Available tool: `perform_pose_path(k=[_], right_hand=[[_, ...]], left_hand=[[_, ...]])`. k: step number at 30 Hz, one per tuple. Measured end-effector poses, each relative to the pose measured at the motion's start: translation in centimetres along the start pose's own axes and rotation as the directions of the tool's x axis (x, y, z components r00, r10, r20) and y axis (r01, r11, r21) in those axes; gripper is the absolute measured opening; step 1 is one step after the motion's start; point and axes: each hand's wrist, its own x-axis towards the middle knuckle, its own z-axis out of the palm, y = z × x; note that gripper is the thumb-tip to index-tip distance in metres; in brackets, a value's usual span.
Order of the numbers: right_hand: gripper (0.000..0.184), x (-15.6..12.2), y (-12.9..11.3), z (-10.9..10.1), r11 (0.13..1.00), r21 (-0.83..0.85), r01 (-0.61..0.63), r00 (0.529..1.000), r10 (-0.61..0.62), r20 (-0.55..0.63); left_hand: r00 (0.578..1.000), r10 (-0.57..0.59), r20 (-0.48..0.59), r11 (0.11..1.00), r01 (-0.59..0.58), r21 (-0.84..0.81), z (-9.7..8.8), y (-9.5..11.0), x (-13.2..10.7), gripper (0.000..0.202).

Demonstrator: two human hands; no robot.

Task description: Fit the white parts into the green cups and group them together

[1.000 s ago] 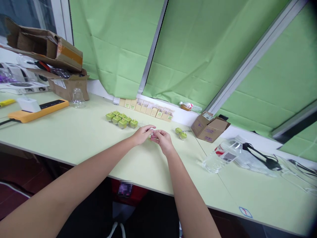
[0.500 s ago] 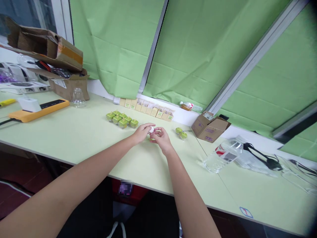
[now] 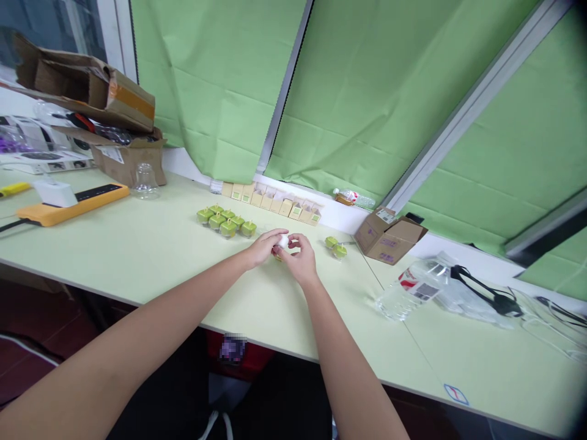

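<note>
Above the middle of the table, my left hand (image 3: 265, 247) and my right hand (image 3: 301, 256) meet around a small white rounded piece (image 3: 283, 241), its kind too small to make out. Both hands are closed on it, fingertips touching from either side. Under the fingers a bit of something yellowish-green shows, mostly hidden. To the left stands a cluster of small clear cups with green tops (image 3: 228, 228), each with a short stub on top. A pair of the same green-topped cups (image 3: 339, 250) sits right of my right hand.
A row of small tan boxes (image 3: 287, 206) lines the back edge. At right are a cardboard box (image 3: 387, 238), a clear plastic bottle (image 3: 415, 286) and a black strap (image 3: 499, 299). An orange power strip (image 3: 73, 205) and a clear dome (image 3: 145, 182) lie at left.
The white piece has shifted slightly right and turned between my fingers. My right hand's fingers have changed position around it. The cups have stayed in place.
</note>
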Motion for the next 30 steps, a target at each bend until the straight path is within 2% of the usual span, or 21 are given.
perform_pose_path(k=[3,5,7,9,11,13,15,18,25,30], right_hand=[[0.039,0.1,-0.1,-0.1,0.996,0.074,-0.046,0.998,0.049,-0.047],[0.044,0.3,0.1,-0.3,0.990,0.105,-0.089,0.991,0.099,-0.092],[0.049,0.5,0.4,-0.4,0.986,0.106,-0.133,0.983,0.145,-0.114],[0.046,0.6,0.6,-0.5,0.984,0.071,-0.161,0.980,0.168,-0.104],[0.038,0.6,0.8,-0.5,0.986,0.017,-0.165,0.983,0.166,-0.080],[0.034,0.5,1.0,-0.5,0.987,-0.034,-0.159,0.986,0.156,-0.056],[0.031,0.3,1.2,-0.4,0.984,-0.083,-0.156,0.988,0.154,-0.032],[0.029,0.2,1.6,-0.2,0.976,-0.146,-0.164,0.986,0.168,0.012],[0.032,0.4,2.7,0.0,0.956,-0.206,-0.208,0.977,0.215,0.010],[0.038,0.4,2.9,-0.1,0.951,-0.192,-0.242,0.968,0.250,0.015]], left_hand=[[0.995,0.099,-0.029,0.986,-0.094,0.137,-0.3,0.2,-0.1,0.043],[0.972,0.226,-0.066,0.931,-0.195,0.309,-0.9,0.6,-0.3,0.039],[0.922,0.376,-0.087,0.795,-0.273,0.542,-1.8,1.1,-0.5,0.033],[0.877,0.476,-0.060,0.593,-0.270,0.759,-2.8,1.3,-0.6,0.030],[0.884,0.467,-0.026,0.441,-0.208,0.873,-3.6,1.0,-0.6,0.031],[0.922,0.387,0.011,0.372,-0.167,0.913,-4.2,0.2,-0.5,0.036],[0.957,0.286,0.058,0.362,-0.163,0.918,-4.4,-0.9,-0.3,0.038],[0.971,0.205,0.127,0.357,-0.195,0.914,-4.4,-2.0,-0.1,0.036],[0.975,0.126,0.185,0.394,-0.221,0.892,-4.5,-2.1,-0.1,0.047],[0.978,0.116,0.173,0.500,-0.208,0.841,-4.7,-2.3,-0.2,0.053]])
